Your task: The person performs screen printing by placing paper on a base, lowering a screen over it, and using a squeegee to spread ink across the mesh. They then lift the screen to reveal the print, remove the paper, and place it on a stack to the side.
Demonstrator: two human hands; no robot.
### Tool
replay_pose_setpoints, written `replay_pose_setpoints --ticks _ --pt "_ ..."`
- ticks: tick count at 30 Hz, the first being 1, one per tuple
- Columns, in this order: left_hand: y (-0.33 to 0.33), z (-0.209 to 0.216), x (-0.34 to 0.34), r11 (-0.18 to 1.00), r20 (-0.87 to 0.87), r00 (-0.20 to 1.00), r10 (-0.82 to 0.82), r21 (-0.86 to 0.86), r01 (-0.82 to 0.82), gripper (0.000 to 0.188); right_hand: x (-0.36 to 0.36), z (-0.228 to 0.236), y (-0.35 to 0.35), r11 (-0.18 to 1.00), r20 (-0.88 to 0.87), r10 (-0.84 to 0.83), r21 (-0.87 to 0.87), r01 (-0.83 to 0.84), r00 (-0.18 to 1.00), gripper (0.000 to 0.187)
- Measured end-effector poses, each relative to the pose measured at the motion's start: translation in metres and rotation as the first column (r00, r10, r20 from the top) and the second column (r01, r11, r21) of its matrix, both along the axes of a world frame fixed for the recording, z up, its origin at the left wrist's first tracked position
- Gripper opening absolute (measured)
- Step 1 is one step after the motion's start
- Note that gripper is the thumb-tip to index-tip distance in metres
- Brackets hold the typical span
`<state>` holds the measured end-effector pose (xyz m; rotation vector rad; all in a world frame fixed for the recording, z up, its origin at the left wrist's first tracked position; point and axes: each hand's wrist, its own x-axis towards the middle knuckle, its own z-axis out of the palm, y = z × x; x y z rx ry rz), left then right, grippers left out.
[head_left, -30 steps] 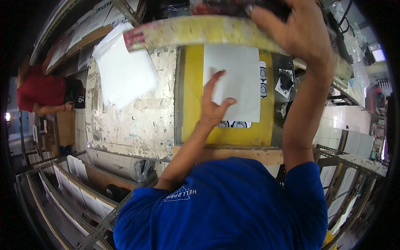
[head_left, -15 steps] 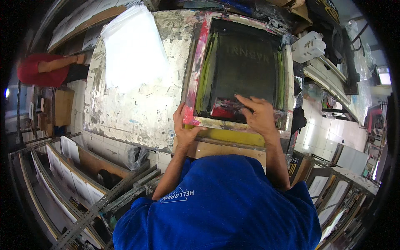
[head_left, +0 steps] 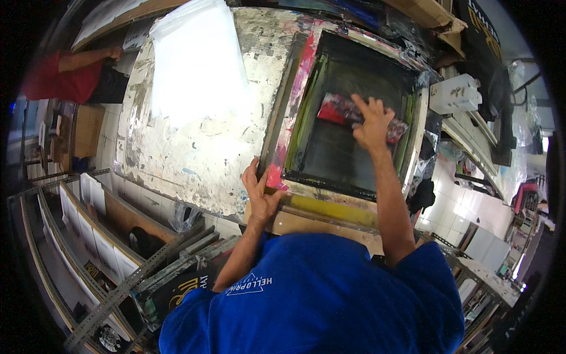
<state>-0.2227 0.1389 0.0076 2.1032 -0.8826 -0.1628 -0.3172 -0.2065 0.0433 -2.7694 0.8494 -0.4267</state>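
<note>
A screen printing frame (head_left: 302, 76) with paint-stained wooden rails lies on the table in front of me, its dark mesh (head_left: 359, 68) edged by green-yellow strips. My right hand (head_left: 374, 125) grips an ink-smeared squeegee (head_left: 333, 111), red at its left end, slanted across the middle of the mesh. The fingers spread over its top, and its lower edge is hidden. At the near left corner of the frame, my left hand (head_left: 263, 197) holds on, with the thumb by the pink corner and the fingers along the outer side.
A stack of white sheets (head_left: 197, 65) lies on the paint-spattered table (head_left: 177, 159) at the left. A white plastic container (head_left: 454, 94) stands beyond the frame's right side. Slotted metal racks (head_left: 118, 236) are at the near left. A person in a red shirt (head_left: 73, 76) works at the far left.
My right hand has pushed the squeegee from the near end of the mesh to its middle, and it now lies slanted. My left hand stays at the frame's corner. The whole view has shifted slightly.
</note>
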Motion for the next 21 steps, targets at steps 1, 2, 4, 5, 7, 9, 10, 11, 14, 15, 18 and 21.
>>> replay_pose_setpoints --ticks 1,2,4,5,7,9,10,11,14,15,18,21 --pt "0.000 -0.001 0.001 1.000 -0.003 1.000 -0.006 -0.007 0.006 0.080 0.009 -0.003 -0.018 0.999 0.024 -0.002 -0.034 0.003 1.000 0.085" --pt "0.001 -0.001 0.002 1.000 -0.009 1.000 -0.011 -0.012 0.011 0.080 0.018 -0.008 -0.036 0.998 0.050 0.000 -0.067 0.003 0.999 0.084" --pt "0.001 0.003 0.002 1.000 -0.022 1.000 -0.015 -0.027 0.015 0.079 0.037 -0.010 -0.070 0.994 0.058 0.005 -0.112 0.001 0.998 0.083" --pt "0.001 0.003 0.001 1.000 -0.033 0.999 -0.011 -0.025 0.011 0.080 0.045 -0.010 -0.084 0.993 0.041 0.002 -0.119 0.003 0.999 0.082" --pt "0.001 0.001 0.000 1.000 -0.048 0.999 -0.005 -0.024 0.003 0.083 0.062 -0.014 -0.113 0.990 0.048 0.009 -0.143 -0.002 0.999 0.084" --pt "0.003 -0.001 0.001 1.000 -0.043 0.999 -0.011 -0.027 0.010 0.085 0.074 -0.019 -0.138 0.984 0.090 0.028 -0.176 -0.011 0.996 0.088" --pt "0.002 0.000 0.001 0.999 -0.040 0.999 -0.011 -0.036 0.010 0.085 0.080 -0.018 -0.150 0.986 0.050 0.005 -0.168 0.004 0.999 0.088" --pt "0.003 0.001 0.000 0.999 -0.037 0.999 -0.009 -0.046 0.007 0.086 0.085 -0.015 -0.159 0.988 0.050 0.037 -0.153 -0.029 0.998 0.085" --pt "0.003 0.000 0.000 0.995 -0.050 0.999 -0.014 -0.100 0.009 0.086 0.099 -0.002 -0.186 0.980 0.127 0.123 -0.171 -0.100 0.984 0.070" --pt "0.002 -0.001 -0.001 0.994 -0.053 0.999 -0.006 -0.105 0.001 0.085 0.101 0.001 -0.190 0.986 0.132 0.133 -0.122 -0.118 0.982 0.067" --pt "0.001 0.001 -0.001 0.994 -0.057 0.998 -0.013 -0.107 0.007 0.084 0.102 0.008 -0.195 0.986 0.134 0.161 -0.056 -0.155 0.978 0.062" --pt "0.004 0.004 0.001 0.994 -0.081 0.995 -0.054 -0.099 0.046 0.082 0.089 0.005 -0.176 0.980 0.110 0.174 -0.120 -0.161 0.979 0.058"
